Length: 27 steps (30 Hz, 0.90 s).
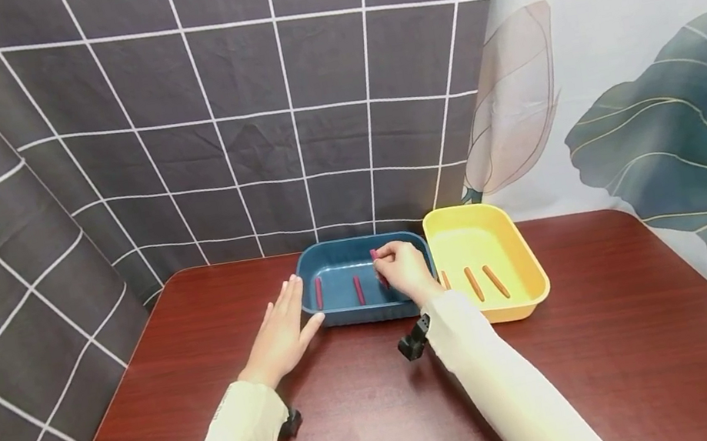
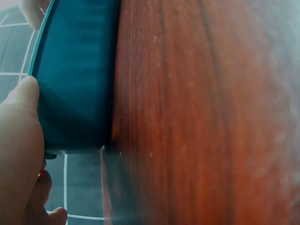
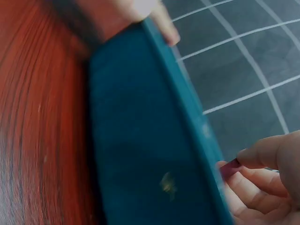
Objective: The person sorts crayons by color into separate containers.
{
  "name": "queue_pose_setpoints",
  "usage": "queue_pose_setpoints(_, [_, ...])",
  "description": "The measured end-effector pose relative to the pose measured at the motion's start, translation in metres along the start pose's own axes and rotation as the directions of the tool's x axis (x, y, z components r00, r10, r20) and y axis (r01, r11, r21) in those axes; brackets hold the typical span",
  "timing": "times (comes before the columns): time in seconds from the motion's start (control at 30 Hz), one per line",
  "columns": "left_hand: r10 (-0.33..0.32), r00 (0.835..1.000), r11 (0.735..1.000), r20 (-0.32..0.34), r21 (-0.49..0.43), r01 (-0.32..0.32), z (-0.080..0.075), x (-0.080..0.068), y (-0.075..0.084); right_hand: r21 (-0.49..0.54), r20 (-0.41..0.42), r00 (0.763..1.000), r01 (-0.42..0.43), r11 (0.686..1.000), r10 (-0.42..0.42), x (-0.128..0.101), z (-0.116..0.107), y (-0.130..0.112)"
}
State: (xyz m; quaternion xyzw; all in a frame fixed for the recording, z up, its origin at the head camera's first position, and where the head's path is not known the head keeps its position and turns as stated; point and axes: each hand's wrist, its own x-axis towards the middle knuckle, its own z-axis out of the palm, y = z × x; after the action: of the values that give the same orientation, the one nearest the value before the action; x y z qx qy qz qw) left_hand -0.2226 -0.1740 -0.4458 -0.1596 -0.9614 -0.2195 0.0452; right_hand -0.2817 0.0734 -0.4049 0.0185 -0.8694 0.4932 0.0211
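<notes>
My right hand point(image 1: 401, 267) pinches a dark red stick point(image 3: 230, 169) between thumb and fingers, over the right part of a blue plastic bin point(image 1: 369, 313). In the head view the stick stands roughly upright, and the fingers hide some of it. Two more dark red sticks lie apart on the bin's floor, one on the left point(image 1: 319, 293) and one near the middle point(image 1: 359, 290). At the bin's left end is my left hand point(image 1: 277, 334), its fingers straight. The left wrist view shows that hand's thumb point(image 2: 29, 91) against the rim.
A yellow bin point(image 1: 533, 268) stands right beside the blue one, holding orange sticks point(image 1: 496, 282). Both are on a reddish-brown wooden table point(image 1: 359, 422). Behind rises a dark grey cloth point(image 1: 256, 143) with white grid lines; a leaf-patterned cloth point(image 1: 597, 164) hangs at right.
</notes>
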Motion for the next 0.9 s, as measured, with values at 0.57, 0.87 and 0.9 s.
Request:
queue_pose_setpoints(0.57, [0.028, 0.999, 1.0, -0.028, 0.012, -0.027, 0.003, 0.001, -0.002, -0.299, 0.032, 0.999, 0.011, 0.954, -0.002, 0.013, 0.01, 0.013])
queue_pose_setpoints(0.87, [0.015, 1.0, 1.0, -0.023, 0.01, -0.014, 0.001, 0.001, -0.001, -0.37, -0.02, 1.0, -0.001, 0.929, -0.007, 0.012, 0.014, 0.011])
queue_pose_setpoints(0.9, [0.015, 1.0, 1.0, -0.022, 0.01, -0.015, 0.001, 0.001, -0.001, -0.379, -0.022, 1.0, -0.007, 0.925, -0.002, 0.012, 0.014, 0.011])
